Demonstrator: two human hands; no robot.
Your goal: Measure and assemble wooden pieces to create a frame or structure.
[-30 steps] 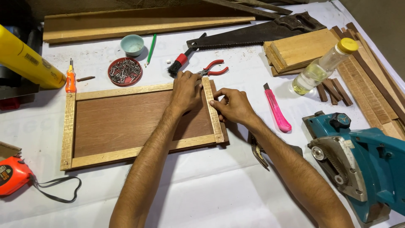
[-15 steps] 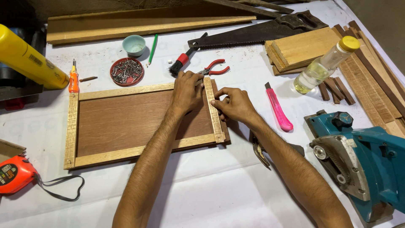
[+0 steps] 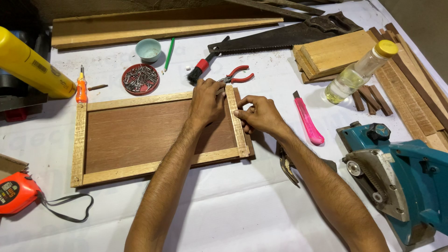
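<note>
A brown wooden panel (image 3: 135,135) lies flat on the white-covered table, bordered by light wood strips. My left hand (image 3: 205,100) rests on the panel's upper right corner, fingers bent over the top end of the right-hand strip (image 3: 238,128). My right hand (image 3: 259,114) presses against the outer side of that same strip, fingertips pinched at its edge. Whether the fingers hold anything small is hidden.
A round tin of nails (image 3: 140,79), red pliers (image 3: 239,74), brush (image 3: 201,67), orange screwdriver (image 3: 81,86) and hand saw (image 3: 284,35) lie beyond the panel. Pink utility knife (image 3: 308,119), clear bottle (image 3: 357,72), wood blocks (image 3: 333,53) and blue power planer (image 3: 401,177) sit right. Tape measure (image 3: 16,191) at left.
The view shifted slightly. Both hands stay at the right-hand strip, with only small finger movement.
</note>
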